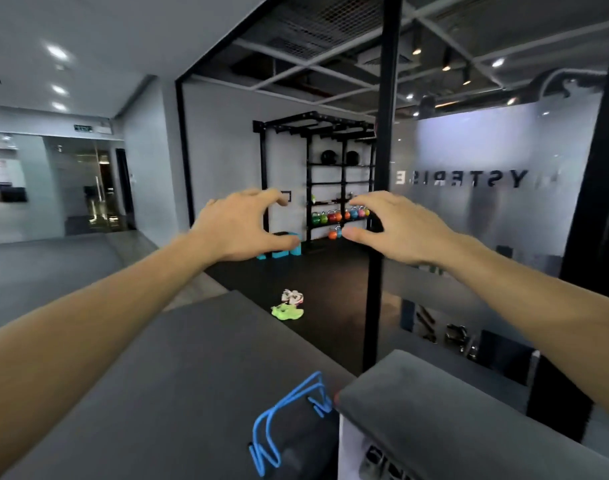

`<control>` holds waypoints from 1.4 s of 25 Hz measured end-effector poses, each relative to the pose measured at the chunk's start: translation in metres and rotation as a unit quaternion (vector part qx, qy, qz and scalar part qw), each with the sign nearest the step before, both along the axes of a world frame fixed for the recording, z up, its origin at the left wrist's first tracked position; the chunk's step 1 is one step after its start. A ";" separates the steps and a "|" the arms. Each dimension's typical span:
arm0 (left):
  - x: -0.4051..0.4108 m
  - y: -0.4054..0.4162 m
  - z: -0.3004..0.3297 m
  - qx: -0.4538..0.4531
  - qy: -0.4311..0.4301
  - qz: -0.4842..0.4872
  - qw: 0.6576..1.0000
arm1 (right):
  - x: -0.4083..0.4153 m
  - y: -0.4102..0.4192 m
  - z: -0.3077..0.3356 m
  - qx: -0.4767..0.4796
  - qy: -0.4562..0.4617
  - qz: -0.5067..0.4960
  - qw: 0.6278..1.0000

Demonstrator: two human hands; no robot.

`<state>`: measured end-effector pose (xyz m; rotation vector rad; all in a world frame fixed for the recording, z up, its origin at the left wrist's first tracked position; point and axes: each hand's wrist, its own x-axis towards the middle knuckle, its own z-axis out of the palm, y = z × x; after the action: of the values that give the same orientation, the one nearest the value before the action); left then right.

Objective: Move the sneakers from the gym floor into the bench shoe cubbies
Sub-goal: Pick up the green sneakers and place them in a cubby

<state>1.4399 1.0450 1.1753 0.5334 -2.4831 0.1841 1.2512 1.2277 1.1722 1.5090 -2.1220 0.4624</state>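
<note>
Both the left hand [240,225] and right hand [389,226] are held wide and empty, well apart from the sneakers [289,304] seen far off on the floor [330,292].

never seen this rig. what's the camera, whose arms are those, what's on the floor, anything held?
There is one picture, from a wide-angle camera worn on a person's head, looking forward and down. No robot: the two bare arms are the wearer's. The left hand and right hand are raised in front, fingers curved, holding nothing. Farther off, on the dark gym floor, lie the sneakers: a white pair with a neon green pair just in front of it. Behind stands a rack with coloured kettlebells. Close by are grey padded tops and a blue wire frame. No cubbies are clearly visible.
</note>
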 end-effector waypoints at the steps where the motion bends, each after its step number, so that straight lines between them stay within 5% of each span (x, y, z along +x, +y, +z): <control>1: 0.017 -0.020 -0.002 -0.004 0.002 0.006 1.000 | 0.014 -0.026 -0.004 -0.001 -0.004 0.011 1.000; 13: 0.057 -0.258 -0.044 0.032 -0.012 0.043 0.998 | 0.051 -0.307 -0.052 0.032 -0.019 0.057 0.998; 35: -0.220 -0.809 -0.036 0.023 -0.024 -0.032 0.999 | -0.210 -0.821 -0.037 0.019 -0.023 -0.045 0.999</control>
<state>1.2202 0.2362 1.1397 0.4733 -2.5529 0.1163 1.0409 0.4071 1.1347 1.4300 -2.2348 0.4295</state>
